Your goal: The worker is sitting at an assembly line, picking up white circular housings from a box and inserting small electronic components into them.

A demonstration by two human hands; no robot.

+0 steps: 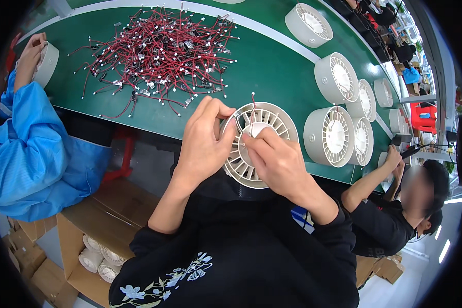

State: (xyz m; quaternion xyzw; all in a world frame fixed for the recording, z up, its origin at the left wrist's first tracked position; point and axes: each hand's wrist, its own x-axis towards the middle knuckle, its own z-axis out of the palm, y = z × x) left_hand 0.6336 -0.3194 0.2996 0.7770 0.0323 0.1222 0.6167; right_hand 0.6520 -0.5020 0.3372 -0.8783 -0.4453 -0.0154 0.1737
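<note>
A round off-white fan housing (290, 122) with radial slats and a central hub sits before me at the table's near edge. My left hand (204, 139) is at its left rim, thumb and forefinger pinched where a thin pale wire (237, 122) loops. Over the hub, my right hand (281, 161) is closed in a pinch on a thin wire; its fingertips partly hide it. A short dark-red lead (253, 102) with a small white connector rises past the far rim.
A large heap of red-and-black connector leads (161, 56) covers the table (272, 72) at far left. Several fan housings (329, 136) stand to the right. Co-workers sit on both sides, one in a blue sleeve (31, 149). A carton (79, 272) of housings is at lower left.
</note>
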